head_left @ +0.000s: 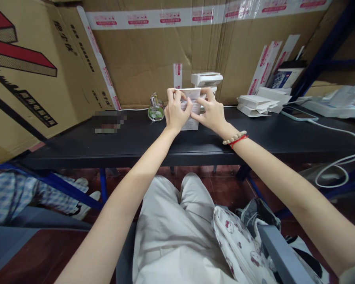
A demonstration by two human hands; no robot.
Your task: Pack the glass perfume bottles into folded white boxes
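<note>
Above the black tabletop (130, 138), between both hands, a small white paper carton (190, 123) stands upright, long axis roughly vertical, printed side toward the wearer. The left hand (177, 110) and right hand (211, 110) pinch its upper part, fingers curled (thumbs nearly meeting). Just left, green-tinted glass bottles (156, 112) stand; white boxes (207, 79) sit behind.

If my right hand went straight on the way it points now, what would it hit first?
The white box that your right hand already touches; past that, probably your left hand, though depth is hard to judge.
</note>
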